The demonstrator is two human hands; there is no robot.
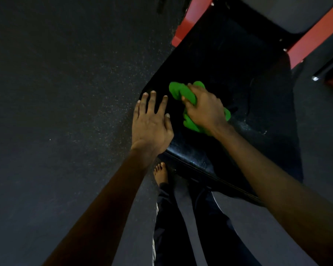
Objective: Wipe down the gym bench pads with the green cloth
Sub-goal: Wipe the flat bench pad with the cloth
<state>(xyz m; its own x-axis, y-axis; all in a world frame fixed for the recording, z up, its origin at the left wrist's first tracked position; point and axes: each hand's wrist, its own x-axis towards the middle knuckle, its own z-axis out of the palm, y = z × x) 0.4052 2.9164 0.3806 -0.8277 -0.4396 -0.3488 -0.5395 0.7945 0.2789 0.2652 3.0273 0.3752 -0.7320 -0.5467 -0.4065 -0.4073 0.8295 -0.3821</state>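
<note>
Head camera, looking down, as I watch on my remote feed: the right hand point(206, 110) grips the green cloth point(181, 93), fingers curled round the bunched fabric and pressing it onto the black bench pad point(229, 60). Folds of cloth stick out past the fingertips on the far side and below the wrist on the near side. The cloth sits on the pad's left half, nearer the near end than the far end.

The left hand point(152, 121) lies flat just beside the cloth, not touching it. Its fingers are straight and spread wide over the pad's left edge and hold nothing. I see pale specks and a dull shine on the pad's near end.

At the far end a red frame point(190, 22) runs along both sides of the pad, with a grey pad point(296, 14) beyond it. Below the bench, a bare foot point(160, 172) and dark trousers point(181, 227) with white side stripes stand on the dark speckled floor point(65, 93).
</note>
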